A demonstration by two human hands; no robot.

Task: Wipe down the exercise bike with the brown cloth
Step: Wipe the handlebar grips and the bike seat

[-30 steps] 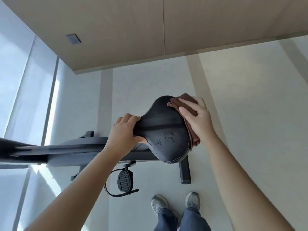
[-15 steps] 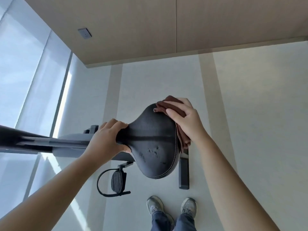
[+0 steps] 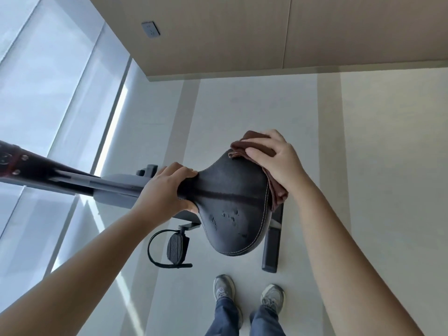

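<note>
The exercise bike's black saddle [image 3: 232, 209] fills the middle of the head view, with small scuffs on its near half. My left hand [image 3: 167, 187] grips the saddle's narrow nose on the left. My right hand [image 3: 278, 161] presses the folded brown cloth [image 3: 278, 192] against the saddle's far right rim; part of the cloth hangs down the side under my palm. The bike's dark frame [image 3: 116, 190] runs off to the left.
Below the saddle hang a black pedal with a strap [image 3: 177, 248] and a black floor stabiliser bar [image 3: 271, 246]. My two grey shoes [image 3: 247, 292] stand on the pale floor just behind. A window wall lies left, a wood-panelled wall [image 3: 242, 32] with a socket ahead.
My right hand has slid the cloth a little along the saddle's far right edge. The view has shifted, so more of the frame shows at left. My left hand keeps its grip on the nose.
</note>
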